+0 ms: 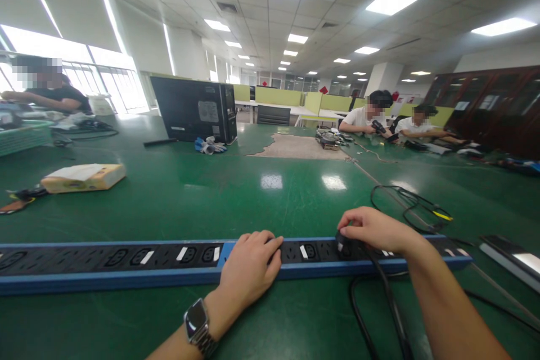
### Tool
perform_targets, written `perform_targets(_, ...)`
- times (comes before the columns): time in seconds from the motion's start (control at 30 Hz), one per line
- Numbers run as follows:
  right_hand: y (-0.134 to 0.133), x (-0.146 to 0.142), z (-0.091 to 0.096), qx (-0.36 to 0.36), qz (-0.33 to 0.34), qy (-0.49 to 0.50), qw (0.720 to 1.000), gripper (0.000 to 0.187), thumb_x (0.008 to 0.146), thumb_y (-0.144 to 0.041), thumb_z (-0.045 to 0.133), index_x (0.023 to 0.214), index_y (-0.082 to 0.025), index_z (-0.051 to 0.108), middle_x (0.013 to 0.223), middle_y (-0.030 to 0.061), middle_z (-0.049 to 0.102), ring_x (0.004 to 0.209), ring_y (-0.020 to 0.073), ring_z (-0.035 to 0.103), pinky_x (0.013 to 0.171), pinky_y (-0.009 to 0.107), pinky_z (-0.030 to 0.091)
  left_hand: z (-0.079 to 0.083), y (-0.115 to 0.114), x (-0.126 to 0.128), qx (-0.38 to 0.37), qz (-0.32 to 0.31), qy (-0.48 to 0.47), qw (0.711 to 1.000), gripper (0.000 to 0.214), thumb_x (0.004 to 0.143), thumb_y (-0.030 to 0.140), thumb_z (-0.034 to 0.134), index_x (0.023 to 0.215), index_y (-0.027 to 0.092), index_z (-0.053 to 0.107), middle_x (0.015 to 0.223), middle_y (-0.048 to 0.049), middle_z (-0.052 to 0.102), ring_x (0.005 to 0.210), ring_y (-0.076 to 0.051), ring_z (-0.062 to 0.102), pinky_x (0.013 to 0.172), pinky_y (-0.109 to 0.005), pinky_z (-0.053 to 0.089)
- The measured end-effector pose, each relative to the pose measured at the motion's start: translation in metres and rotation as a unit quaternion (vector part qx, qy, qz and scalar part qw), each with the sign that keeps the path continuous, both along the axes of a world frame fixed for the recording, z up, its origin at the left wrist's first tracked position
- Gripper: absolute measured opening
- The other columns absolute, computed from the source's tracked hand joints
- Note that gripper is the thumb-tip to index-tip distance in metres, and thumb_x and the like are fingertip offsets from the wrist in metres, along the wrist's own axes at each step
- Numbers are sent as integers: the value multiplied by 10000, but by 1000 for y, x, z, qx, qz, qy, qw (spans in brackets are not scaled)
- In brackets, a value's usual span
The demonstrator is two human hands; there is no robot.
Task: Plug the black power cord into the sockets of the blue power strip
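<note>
A long blue and black power strip (126, 261) lies across the green table (236, 197) in front of me, with a row of sockets and white labels. My left hand (252, 267), with a watch on the wrist, rests on top of the strip with curled fingers and presses it down. My right hand (371, 229) is closed around a black plug (343, 243) seated in a socket further right on the strip. The plug's black cable (379, 298) runs down toward me.
A coil of black cable with a yellow tag (415, 208) lies behind the strip on the right. A dark flat device (512, 261) sits at the far right, a tissue box (84, 177) at the left, a computer case (194, 109) behind. Other people sit around the table.
</note>
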State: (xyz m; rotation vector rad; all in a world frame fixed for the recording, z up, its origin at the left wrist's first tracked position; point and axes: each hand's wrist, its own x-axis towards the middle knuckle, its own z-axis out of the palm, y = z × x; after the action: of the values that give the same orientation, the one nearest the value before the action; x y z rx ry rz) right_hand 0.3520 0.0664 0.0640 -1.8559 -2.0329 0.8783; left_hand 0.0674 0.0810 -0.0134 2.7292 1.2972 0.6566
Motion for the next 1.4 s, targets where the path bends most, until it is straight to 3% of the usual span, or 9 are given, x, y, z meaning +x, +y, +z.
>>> perform_targets(0.17,8,-1,-4,-25,11,0,1000,238,741,-368,555,814,-169,664,551,-16,577,427,107,513,400,202,366,0,2,2,0,0,8,1000,316,917,268,414,1151,243,625,1050,-40,638,948,-213,572,854,-386,420)
perform_targets(0.4,4,44,-7,-49,-17,-17,999,279,723,-372,566,830,-177,734,609,21,656,503,124,541,458,214,391,2,-1,1,7,-1,12,1000,316,916,260,412,1150,236,623,1049,-47,638,951,-214,574,855,-385,424)
perform_targets(0.57,4,59,-8,-14,-36,-48,998,259,695,-373,590,765,-179,747,673,26,687,568,132,567,538,219,431,1,0,1,8,0,13,1000,317,916,261,412,1146,233,628,1050,-47,639,948,-215,575,855,-391,430)
perform_targets(1.07,8,52,-21,-12,-65,-14,998,232,656,-342,609,762,-173,728,609,0,634,543,115,515,511,225,383,1,-1,1,16,0,11,1000,316,913,255,412,1139,234,632,1044,-55,643,944,-213,579,852,-386,430)
perform_targets(1.27,3,46,-22,-20,-68,-16,997,208,648,-299,605,800,-163,644,545,-52,504,502,87,423,461,215,286,2,-1,1,11,-1,14,1000,317,916,258,409,1145,234,626,1045,-50,641,947,-215,577,854,-390,426)
perform_targets(1.4,-7,41,-33,6,-62,16,998,164,666,-266,571,805,-182,550,545,-80,427,523,88,395,488,219,274,1,-2,1,14,2,11,1000,314,915,255,412,1143,235,628,1046,-50,641,953,-215,574,857,-388,422)
